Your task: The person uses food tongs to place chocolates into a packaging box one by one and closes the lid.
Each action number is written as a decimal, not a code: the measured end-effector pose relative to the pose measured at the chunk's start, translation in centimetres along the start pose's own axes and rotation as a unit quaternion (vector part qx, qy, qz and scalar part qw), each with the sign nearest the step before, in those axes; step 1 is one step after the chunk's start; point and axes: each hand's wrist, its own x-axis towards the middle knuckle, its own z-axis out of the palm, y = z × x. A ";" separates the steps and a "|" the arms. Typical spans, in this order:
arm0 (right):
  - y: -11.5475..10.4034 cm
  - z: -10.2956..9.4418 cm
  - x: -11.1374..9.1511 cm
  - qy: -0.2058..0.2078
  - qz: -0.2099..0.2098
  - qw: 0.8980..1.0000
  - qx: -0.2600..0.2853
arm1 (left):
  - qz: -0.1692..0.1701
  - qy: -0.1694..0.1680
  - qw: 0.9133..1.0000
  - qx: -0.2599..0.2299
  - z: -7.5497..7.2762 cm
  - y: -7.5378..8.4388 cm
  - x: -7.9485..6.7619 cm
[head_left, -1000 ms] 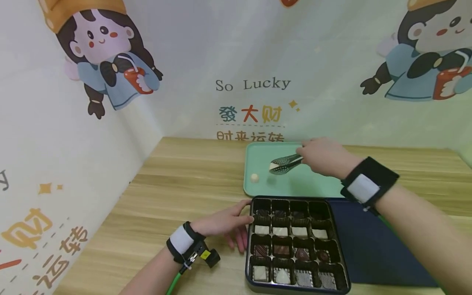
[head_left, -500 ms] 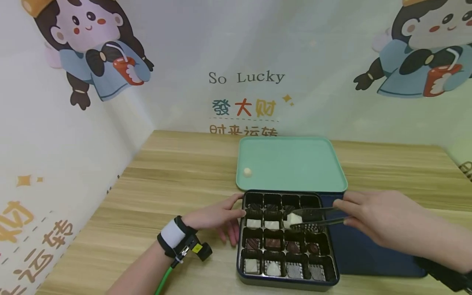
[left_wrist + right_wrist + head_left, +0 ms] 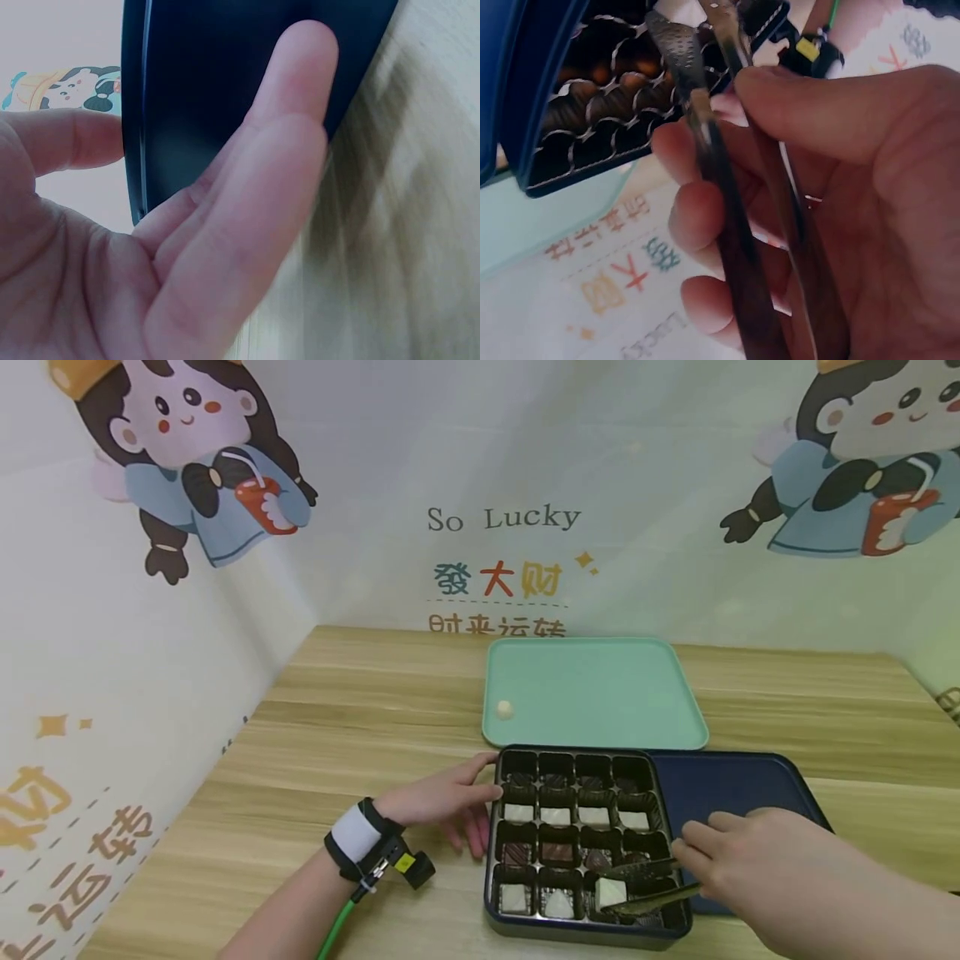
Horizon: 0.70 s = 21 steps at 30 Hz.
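A dark box (image 3: 585, 933) with a divided tray holds rows of dark, brown and white chocolates. Against its left side rests my left hand (image 3: 442, 797), thumb at the rim; the left wrist view shows the fingers fairly straight along the box wall (image 3: 210, 75). My right hand (image 3: 750, 868) grips a pair of metal tongs (image 3: 663, 899), whose perforated tips are around a white square chocolate (image 3: 611, 892) in the third compartment of the front row. The right wrist view shows both tong arms (image 3: 731, 195) between thumb and fingers. The tongs partly hide the front-right compartments.
A mint-green tray (image 3: 592, 685) lies behind the box, with one round white chocolate (image 3: 505, 710) near its left edge. Right of the box is a flat navy lid (image 3: 735, 777), partly under the right arm. A printed cloth (image 3: 375, 485) hangs behind the wooden table (image 3: 360, 710).
The right hand has brought the tongs from the green tray over the box, then toward its front row, carrying the white square chocolate. My left hand has stayed at the box's side.
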 end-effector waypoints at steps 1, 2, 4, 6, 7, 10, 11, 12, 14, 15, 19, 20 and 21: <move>-0.2 -0.1 0.4 0.004 -0.006 1.000 -0.008 | -0.001 0.000 1.000 -0.001 0.0 0.0 0.0; -0.4 -0.2 0.7 0.008 -0.011 1.000 -0.016 | -0.002 -0.001 1.000 0.000 0.0 0.0 0.0; -0.8 -0.4 1.5 0.021 -0.019 0.999 -0.037 | -0.004 -0.002 1.000 -0.001 0.0 0.0 0.0; -1.3 -0.6 2.4 0.023 -0.023 0.998 -0.061 | -0.004 -0.001 1.000 -0.002 -0.1 0.1 -0.1; -1.6 -0.7 2.9 0.024 -0.024 0.997 -0.075 | -0.005 0.000 1.000 -0.002 -0.1 0.1 -0.1; -2.6 -1.1 4.5 0.003 -0.021 0.993 -0.116 | -0.004 0.002 1.000 0.000 -0.1 0.2 -0.2; -2.9 -1.3 5.1 -0.009 -0.019 0.992 -0.124 | -0.004 0.002 1.000 0.001 -0.1 0.2 -0.2; -3.3 -1.4 5.7 -0.021 -0.018 0.991 -0.133 | -0.004 0.002 1.000 0.002 -0.1 0.2 -0.3; -3.8 -1.6 6.6 -0.046 -0.016 0.987 -0.155 | -0.004 0.001 1.000 0.003 -0.1 0.2 -0.3; -4.0 -1.7 7.0 -0.050 -0.016 0.985 -0.166 | -0.006 0.000 1.000 0.003 -0.1 0.2 -0.3; -4.4 -1.7 7.7 -0.071 -0.008 0.979 -0.192 | -0.004 -0.002 1.000 0.005 -0.1 0.4 -0.3; -4.3 -1.6 7.7 -0.073 -0.001 0.980 -0.186 | -0.004 -0.003 1.000 0.006 -0.1 0.4 -0.2; -4.2 -1.6 7.7 -0.072 0.007 0.982 -0.174 | -0.004 -0.004 1.000 0.007 -0.1 0.5 -0.2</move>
